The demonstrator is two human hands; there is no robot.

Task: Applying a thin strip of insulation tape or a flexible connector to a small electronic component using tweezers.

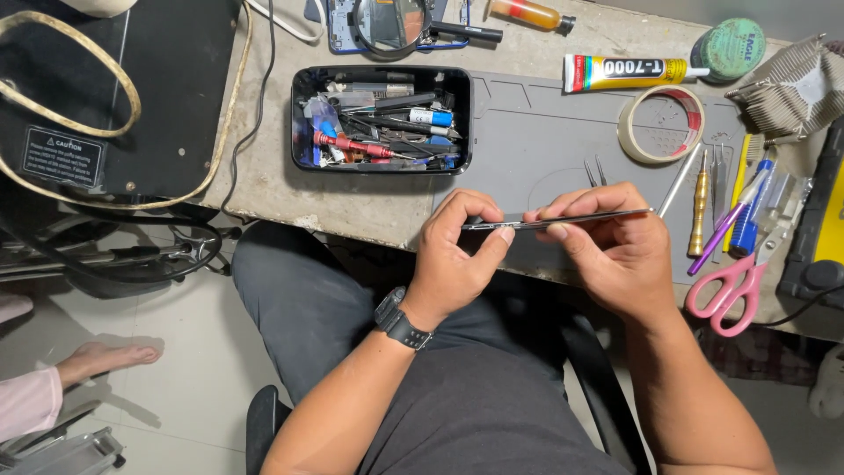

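- The left hand (453, 255) pinches the near end of a thin, flat phone (563, 218) seen edge-on, thumb below and fingers curled over the top: its grip is clamped on the phone.
- The right hand (615, 246) holds the same phone further along, thumb under the edge and fingers bent over it, grip likewise closed on it.
- The phone sits level between the 2 hands, lifted just above the front edge of the bench (369, 207), over the person's lap.
- A black watch (400, 321) is on the left wrist.
- Under the hands lies a grey mat (536, 132) covering the bench.
- Just right of the right hand lie pink scissors (730, 290), a brass-handled screwdriver (699, 211) and a purple pen (725, 227), side by side.
- Behind them a roll of tape (661, 123) lies flat on the mat, with a tube of glue (629, 72) beyond it.
- To the left of the mat stands a black tray (381, 119) crammed with small tools.
- At the far edge a magnifying glass (389, 24) rests on something blue.
- Another person's bare foot (110, 356) shows on the floor, well apart at the left.
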